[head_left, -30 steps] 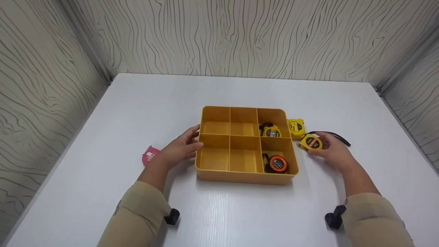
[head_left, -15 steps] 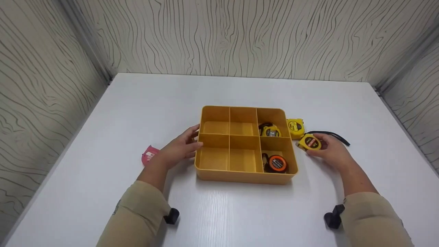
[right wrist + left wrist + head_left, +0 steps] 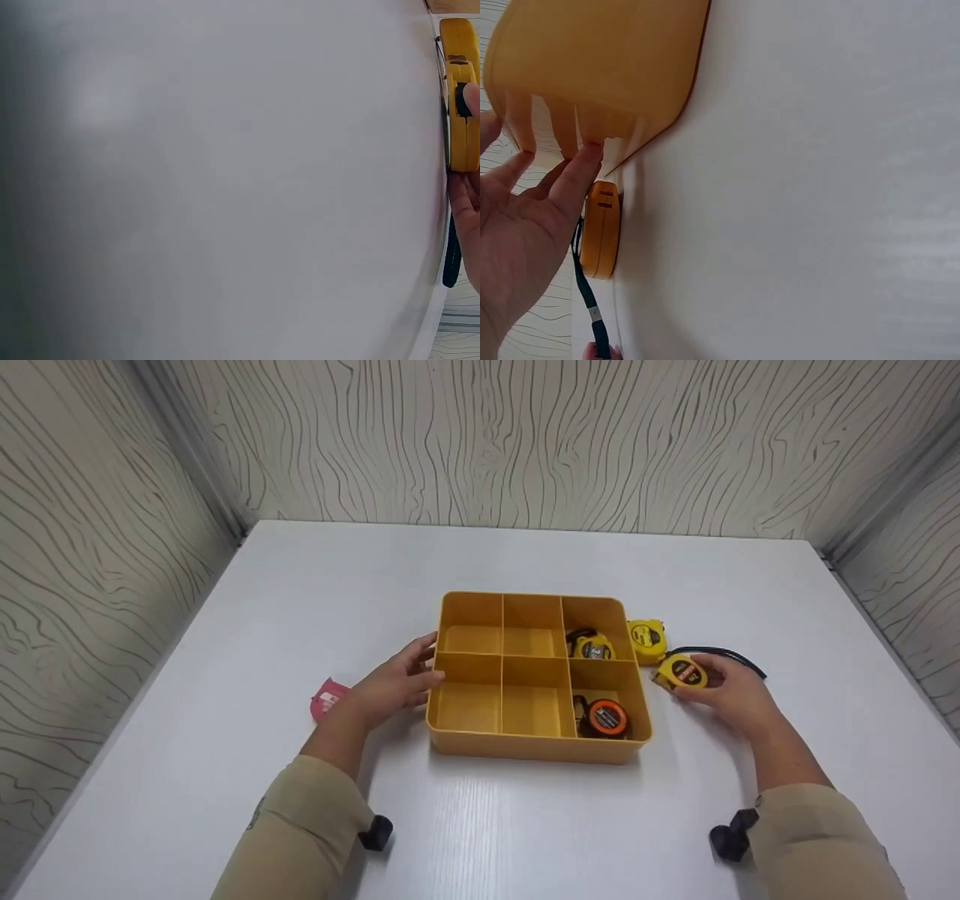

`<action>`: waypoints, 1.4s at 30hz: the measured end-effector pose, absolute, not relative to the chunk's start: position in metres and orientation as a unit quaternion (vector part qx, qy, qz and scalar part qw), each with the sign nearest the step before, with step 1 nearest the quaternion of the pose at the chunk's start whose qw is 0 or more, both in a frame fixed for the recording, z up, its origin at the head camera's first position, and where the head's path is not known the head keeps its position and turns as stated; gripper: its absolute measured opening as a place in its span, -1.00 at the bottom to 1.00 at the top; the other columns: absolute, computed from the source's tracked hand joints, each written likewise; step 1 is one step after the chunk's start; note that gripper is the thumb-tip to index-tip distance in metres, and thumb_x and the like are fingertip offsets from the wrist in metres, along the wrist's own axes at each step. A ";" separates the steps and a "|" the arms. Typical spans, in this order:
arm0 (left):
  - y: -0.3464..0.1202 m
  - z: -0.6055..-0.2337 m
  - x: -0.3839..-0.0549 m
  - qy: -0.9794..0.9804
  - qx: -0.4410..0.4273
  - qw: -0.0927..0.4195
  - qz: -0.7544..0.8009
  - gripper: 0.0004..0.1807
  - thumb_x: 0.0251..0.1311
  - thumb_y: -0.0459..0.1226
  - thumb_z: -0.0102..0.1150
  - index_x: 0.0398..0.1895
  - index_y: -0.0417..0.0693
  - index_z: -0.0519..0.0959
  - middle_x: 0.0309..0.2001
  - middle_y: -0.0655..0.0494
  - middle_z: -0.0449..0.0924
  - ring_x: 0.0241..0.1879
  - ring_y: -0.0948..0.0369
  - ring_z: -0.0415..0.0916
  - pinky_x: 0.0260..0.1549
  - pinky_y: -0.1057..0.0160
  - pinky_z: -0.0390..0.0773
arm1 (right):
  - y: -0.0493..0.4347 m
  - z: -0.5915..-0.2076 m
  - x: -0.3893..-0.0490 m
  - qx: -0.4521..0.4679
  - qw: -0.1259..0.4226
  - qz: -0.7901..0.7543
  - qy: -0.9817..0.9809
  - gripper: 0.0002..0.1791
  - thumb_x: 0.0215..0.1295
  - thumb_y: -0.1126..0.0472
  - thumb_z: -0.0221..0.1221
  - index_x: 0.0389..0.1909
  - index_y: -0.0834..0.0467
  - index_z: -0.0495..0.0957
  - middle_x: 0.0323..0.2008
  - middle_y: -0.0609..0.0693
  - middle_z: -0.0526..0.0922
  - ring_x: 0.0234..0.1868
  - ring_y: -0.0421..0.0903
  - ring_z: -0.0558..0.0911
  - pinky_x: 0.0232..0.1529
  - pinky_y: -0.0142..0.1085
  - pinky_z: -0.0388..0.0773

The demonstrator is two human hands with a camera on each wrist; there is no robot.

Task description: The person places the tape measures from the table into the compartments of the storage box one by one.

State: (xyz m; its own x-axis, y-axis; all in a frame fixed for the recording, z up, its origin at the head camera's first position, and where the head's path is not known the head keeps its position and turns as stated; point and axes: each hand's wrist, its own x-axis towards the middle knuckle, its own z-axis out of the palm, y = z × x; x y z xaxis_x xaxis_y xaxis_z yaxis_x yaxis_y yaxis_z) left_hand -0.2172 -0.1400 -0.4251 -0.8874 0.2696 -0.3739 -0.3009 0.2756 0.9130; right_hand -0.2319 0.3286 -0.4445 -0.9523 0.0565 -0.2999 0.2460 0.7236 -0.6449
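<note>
My left hand (image 3: 394,682) rests with fairly straight fingers against the left wall of a yellow six-compartment box (image 3: 540,746); the left wrist view shows the fingertips (image 3: 591,154) on its outer side. My right hand (image 3: 731,690) pinches a yellow tape measure (image 3: 684,673) between thumb and fingers, just right of the box. Behind it another yellow tape measure (image 3: 647,639) lies by the box's right wall. Inside, a yellow-and-black tape measure (image 3: 595,646) sits in the back right compartment, and an orange-and-black one (image 3: 606,718) in the front right.
A pink tape measure (image 3: 328,701) lies left of the box, partly covered by my left wrist. The left wrist view shows a yellow tape measure (image 3: 601,232) with a dark cord (image 3: 589,296) beyond my fingers. A black strap (image 3: 720,651) curves behind my right hand. Patterned walls (image 3: 487,442) enclose the table.
The tape measure in my right hand turns slightly back and forth and shifts a little, staying beside the box. The left hand and box keep their places.
</note>
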 end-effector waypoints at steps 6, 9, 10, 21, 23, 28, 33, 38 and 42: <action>-0.141 -0.425 -0.216 0.758 -0.003 0.238 0.607 -0.27 0.07 -0.02 0.23 0.30 0.58 0.12 0.27 0.37 0.18 0.19 0.25 0.27 0.05 0.16 0.44 | 0.330 -0.436 -0.232 0.076 0.128 -0.376 0.915 0.03 -0.13 -0.27 0.29 0.33 0.15 0.15 0.22 0.22 0.29 0.16 0.14 0.30 0.19 0.04 0.27; -0.140 -0.425 -0.216 0.761 -0.007 0.236 0.605 -0.23 0.06 -0.01 0.23 0.32 0.54 0.09 0.29 0.36 0.16 0.21 0.24 0.25 0.06 0.15 0.44 | 0.332 -0.430 -0.233 0.067 0.117 -0.382 0.914 0.03 -0.12 -0.28 0.28 0.33 0.16 0.15 0.24 0.21 0.27 0.18 0.16 0.28 0.20 0.07 0.23; -0.140 -0.425 -0.216 0.761 -0.008 0.236 0.605 -0.22 0.06 -0.01 0.23 0.33 0.53 0.08 0.29 0.36 0.15 0.21 0.24 0.24 0.06 0.15 0.43 | 0.333 -0.427 -0.234 0.064 0.111 -0.382 0.915 0.04 -0.12 -0.29 0.28 0.34 0.16 0.14 0.24 0.22 0.25 0.18 0.16 0.28 0.20 0.07 0.22; -0.142 -0.424 -0.216 0.762 -0.002 0.241 0.601 -0.21 0.05 0.01 0.23 0.34 0.54 0.06 0.28 0.38 0.15 0.22 0.25 0.23 0.06 0.15 0.43 | 0.329 -0.393 -0.236 0.029 0.072 -0.372 0.925 -0.02 -0.05 -0.28 0.23 0.33 0.14 0.16 0.22 0.19 0.29 0.16 0.11 0.35 0.08 -0.20 0.45; -0.141 -0.424 -0.217 0.763 -0.005 0.241 0.599 -0.21 0.05 0.01 0.23 0.34 0.55 0.06 0.28 0.39 0.15 0.22 0.25 0.23 0.06 0.15 0.44 | 0.326 -0.389 -0.236 0.022 0.072 -0.370 0.926 -0.02 -0.05 -0.27 0.24 0.33 0.15 0.16 0.22 0.19 0.30 0.16 0.11 0.36 0.05 -0.26 0.47; -0.140 -0.426 -0.217 0.766 -0.014 0.236 0.598 -0.21 0.05 0.00 0.24 0.33 0.55 0.07 0.28 0.40 0.16 0.21 0.26 0.24 0.04 0.16 0.45 | 0.316 -0.377 -0.235 0.005 0.070 -0.371 0.926 -0.03 -0.05 -0.25 0.25 0.33 0.16 0.16 0.22 0.20 0.29 0.19 0.14 0.35 0.09 -0.13 0.41; -0.140 -0.426 -0.217 0.758 -0.005 0.235 0.609 -0.22 0.07 -0.03 0.23 0.35 0.50 0.07 0.30 0.35 0.15 0.20 0.25 0.26 0.03 0.19 0.46 | 0.303 -0.362 -0.234 -0.023 0.055 -0.369 0.927 -0.09 -0.05 -0.21 0.28 0.29 0.16 0.23 0.21 0.17 0.31 0.22 0.14 0.33 0.09 -0.06 0.38; -0.140 -0.425 -0.217 0.751 0.000 0.235 0.617 -0.24 0.11 -0.07 0.21 0.35 0.48 0.07 0.32 0.30 0.14 0.19 0.26 0.28 0.02 0.21 0.46 | 0.290 -0.348 -0.233 -0.054 0.049 -0.359 0.930 -0.14 -0.04 -0.17 0.30 0.26 0.15 0.27 0.19 0.14 0.32 0.22 0.13 0.34 0.10 -0.07 0.38; -0.140 -0.425 -0.217 0.755 -0.006 0.236 0.611 -0.23 0.09 -0.05 0.22 0.35 0.50 0.07 0.31 0.33 0.15 0.20 0.25 0.27 0.03 0.20 0.46 | 0.279 -0.339 -0.233 -0.075 0.057 -0.352 0.931 -0.16 -0.03 -0.12 0.32 0.25 0.15 0.28 0.19 0.12 0.33 0.21 0.12 0.35 0.10 -0.10 0.38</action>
State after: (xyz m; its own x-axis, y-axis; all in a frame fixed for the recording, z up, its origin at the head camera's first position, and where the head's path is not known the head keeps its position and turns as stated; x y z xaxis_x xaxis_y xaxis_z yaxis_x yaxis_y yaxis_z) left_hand -0.2169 -0.1401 -0.4252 -0.8883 0.2798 -0.3643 -0.2979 0.2526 0.9205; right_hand -0.2331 0.2790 -0.3390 -0.9823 -0.1793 -0.0534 -0.0990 0.7405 -0.6648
